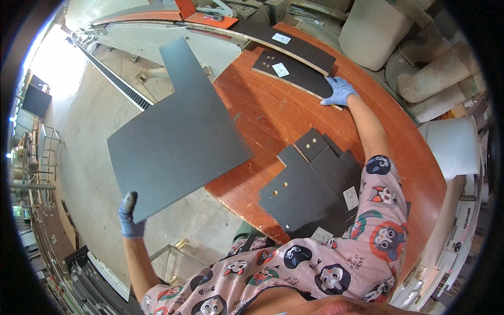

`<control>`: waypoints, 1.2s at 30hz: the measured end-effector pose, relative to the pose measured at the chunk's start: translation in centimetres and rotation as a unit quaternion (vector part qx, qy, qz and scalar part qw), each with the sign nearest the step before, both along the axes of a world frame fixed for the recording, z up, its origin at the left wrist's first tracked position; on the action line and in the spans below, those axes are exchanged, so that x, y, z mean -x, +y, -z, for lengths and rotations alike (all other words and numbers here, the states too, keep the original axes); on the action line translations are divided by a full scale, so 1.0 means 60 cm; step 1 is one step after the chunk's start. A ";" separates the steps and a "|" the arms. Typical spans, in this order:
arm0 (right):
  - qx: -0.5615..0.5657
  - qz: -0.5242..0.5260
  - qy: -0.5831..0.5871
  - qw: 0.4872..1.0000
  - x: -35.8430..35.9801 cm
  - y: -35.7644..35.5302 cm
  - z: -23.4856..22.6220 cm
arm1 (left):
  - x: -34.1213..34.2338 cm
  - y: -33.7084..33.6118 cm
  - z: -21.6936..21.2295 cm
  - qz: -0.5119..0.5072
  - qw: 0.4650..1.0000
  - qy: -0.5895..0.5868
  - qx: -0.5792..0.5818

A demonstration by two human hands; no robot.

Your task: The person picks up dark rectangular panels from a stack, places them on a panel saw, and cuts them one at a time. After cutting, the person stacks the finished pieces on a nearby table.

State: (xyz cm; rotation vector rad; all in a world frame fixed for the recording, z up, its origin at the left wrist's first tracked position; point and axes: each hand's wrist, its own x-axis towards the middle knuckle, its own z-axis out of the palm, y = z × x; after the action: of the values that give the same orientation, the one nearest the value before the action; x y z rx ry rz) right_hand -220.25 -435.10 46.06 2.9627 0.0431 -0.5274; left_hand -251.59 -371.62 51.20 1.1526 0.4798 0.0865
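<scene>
My left hand [131, 216], in a blue glove with a dark thumb, grips the lower corner of a large dark grey L-shaped panel [176, 144]. The panel is tilted over the left edge of the reddish-brown wooden table [415, 157], with its narrow arm pointing away from me. Stretched out to the far right, my right hand [340, 92], also in a blue glove, holds the near end of a dark board [296, 77] with a white label and several holes. A longer dark board [294, 46] lies just beyond it, close to my fingers.
Several dark panels [320, 184] with drilled holes and labels lie on the table in front of me. A white machine with an orange part [210, 20] stands at the far side. Large ducts [436, 79] and a white roll [451, 147] are at the right. Concrete floor [89, 142] spreads leftward.
</scene>
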 end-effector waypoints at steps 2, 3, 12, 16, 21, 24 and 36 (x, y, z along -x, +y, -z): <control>-0.011 -0.013 -0.019 1.000 0.033 -0.026 0.000 | 0.048 -0.017 0.013 -0.008 1.000 -0.010 -0.007; 0.011 -0.011 -0.036 0.999 0.057 -0.045 -0.001 | 0.069 -0.046 0.021 -0.001 1.000 -0.008 -0.001; -0.192 0.111 -0.073 0.972 0.375 -0.209 -0.045 | 0.217 -0.320 0.146 0.062 0.990 0.022 0.127; -0.306 0.123 -0.144 0.933 0.494 -0.252 -0.015 | 0.264 -0.436 0.208 0.125 0.978 0.088 0.144; -0.300 0.121 -0.212 0.922 0.557 -0.166 -0.052 | 0.243 -0.515 0.266 0.426 0.898 0.100 -0.035; -0.200 0.037 -0.272 0.940 0.576 -0.065 -0.074 | 0.209 -0.540 0.297 0.526 0.835 0.045 -0.155; -0.079 0.412 -0.118 0.900 0.765 -0.267 0.083 | 0.106 -0.457 0.310 0.456 0.888 0.067 0.003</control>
State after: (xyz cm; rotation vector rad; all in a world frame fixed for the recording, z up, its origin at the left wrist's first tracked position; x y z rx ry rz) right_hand -266.13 -451.09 41.09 3.0508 -1.2852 -0.2254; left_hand -257.95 -399.07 32.63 1.2838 0.0165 -0.8165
